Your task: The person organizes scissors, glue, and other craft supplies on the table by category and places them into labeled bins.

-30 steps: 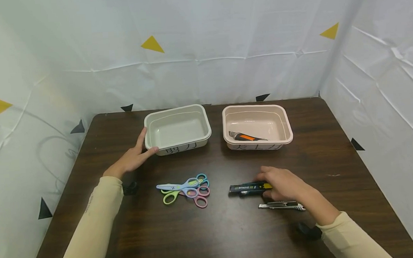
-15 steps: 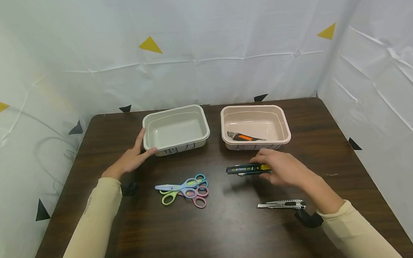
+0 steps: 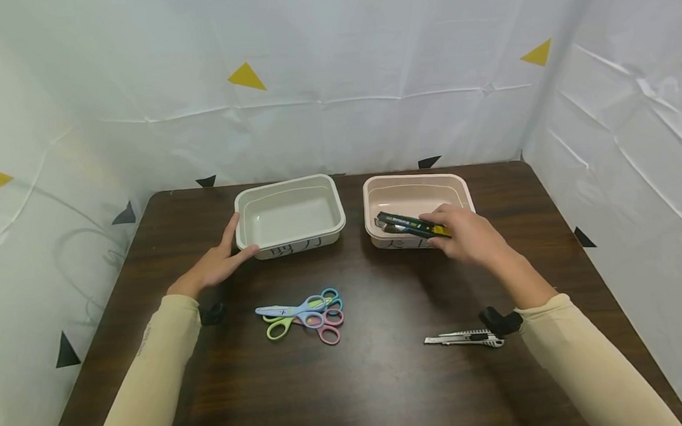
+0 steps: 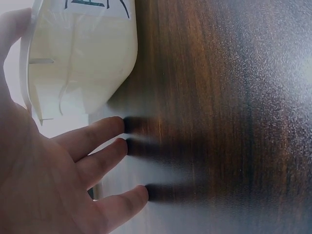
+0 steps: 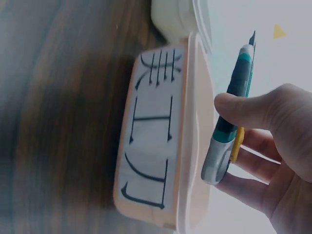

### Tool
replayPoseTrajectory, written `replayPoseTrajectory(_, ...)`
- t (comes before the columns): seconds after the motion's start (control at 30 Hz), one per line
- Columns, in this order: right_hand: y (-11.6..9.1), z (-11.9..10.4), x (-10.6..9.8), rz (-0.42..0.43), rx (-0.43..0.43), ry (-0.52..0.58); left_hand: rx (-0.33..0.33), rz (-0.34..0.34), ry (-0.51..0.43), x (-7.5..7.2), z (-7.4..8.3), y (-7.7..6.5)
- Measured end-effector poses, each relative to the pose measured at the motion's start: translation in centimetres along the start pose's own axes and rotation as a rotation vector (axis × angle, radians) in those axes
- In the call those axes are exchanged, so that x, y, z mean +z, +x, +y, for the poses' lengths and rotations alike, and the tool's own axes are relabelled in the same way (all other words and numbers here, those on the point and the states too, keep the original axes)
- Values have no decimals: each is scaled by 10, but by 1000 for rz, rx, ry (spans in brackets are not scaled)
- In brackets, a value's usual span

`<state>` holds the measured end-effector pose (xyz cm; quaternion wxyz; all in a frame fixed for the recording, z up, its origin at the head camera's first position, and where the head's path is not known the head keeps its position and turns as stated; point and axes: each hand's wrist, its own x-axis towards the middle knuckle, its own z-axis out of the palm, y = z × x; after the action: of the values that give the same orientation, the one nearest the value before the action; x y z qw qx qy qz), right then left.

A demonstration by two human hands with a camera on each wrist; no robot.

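Apparently midway, the right hand (image 3: 464, 233) is pinching a dark knife (image 5: 239, 75) over the pink box (image 3: 414, 189); leftward, the left hand (image 3: 212, 265) is resting spread. A silver cutter (image 3: 466, 339) in front and scissors (image 3: 296, 311) front-left are seemingly remaining.

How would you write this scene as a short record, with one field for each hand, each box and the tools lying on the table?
Left hand: touches the near left corner of the grey-green box
Right hand: holds the dark cutter above the pink box
Grey-green box: left of the pink box
Pink box: inside partly hidden behind the dark cutter
Scissors: overlapping pile on the table
Silver cutter: on the table, right of the scissors
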<state>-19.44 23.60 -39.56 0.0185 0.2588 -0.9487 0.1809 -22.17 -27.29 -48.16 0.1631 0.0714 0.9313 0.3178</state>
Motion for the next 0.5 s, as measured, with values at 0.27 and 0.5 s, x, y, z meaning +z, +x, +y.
replayPoseTrajectory(0.27, 25, 17, -2, -65, 160, 100, -12, 5, -7, 0, -7, 0)
replayPoseTrajectory(0.5, 35, 27, 3, -120, 236, 158, -9, 3, 1, -3, -5, -1)
